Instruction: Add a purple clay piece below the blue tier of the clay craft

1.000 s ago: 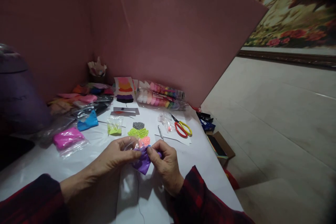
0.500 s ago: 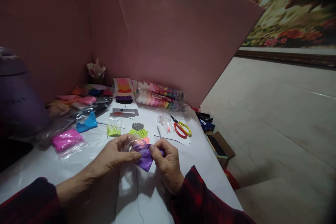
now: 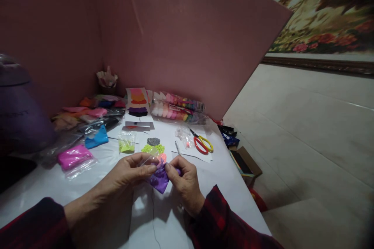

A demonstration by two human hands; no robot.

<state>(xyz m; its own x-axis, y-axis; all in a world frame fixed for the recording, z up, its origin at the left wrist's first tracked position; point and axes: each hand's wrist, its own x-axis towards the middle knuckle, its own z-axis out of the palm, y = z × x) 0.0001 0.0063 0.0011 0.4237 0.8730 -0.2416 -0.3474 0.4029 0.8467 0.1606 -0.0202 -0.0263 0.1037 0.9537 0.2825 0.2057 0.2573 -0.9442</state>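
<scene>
Between my hands is a clear plastic bag of purple modelling clay (image 3: 159, 181). My left hand (image 3: 133, 169) pinches the bag's clear film with thumb and fingers. My right hand (image 3: 185, 179) is closed on the purple clay at the bag's right side, thumb against index finger. Just beyond my fingers, on white paper, lies a clay picture with a grey textured patch (image 3: 153, 141), a yellow-green ridged layer (image 3: 153, 149) and a coral-pink patch (image 3: 162, 158). My hands and the bag cover its lower part. A dark drawn line (image 3: 153, 214) runs down the paper below.
Scissors (image 3: 201, 144) and a small tool (image 3: 177, 148) lie to the right. Bagged clay in magenta (image 3: 75, 156), blue (image 3: 96, 137) and lime (image 3: 126, 146) lies left. Behind are a colour sample sheet (image 3: 138, 103) and clay packs (image 3: 175, 109). A purple bottle-like container (image 3: 23, 105) stands far left.
The purple clay bag has dipped slightly and its film has shifted, showing more of the coral-pink patch. Both hands keep their pinch in nearly the same place.
</scene>
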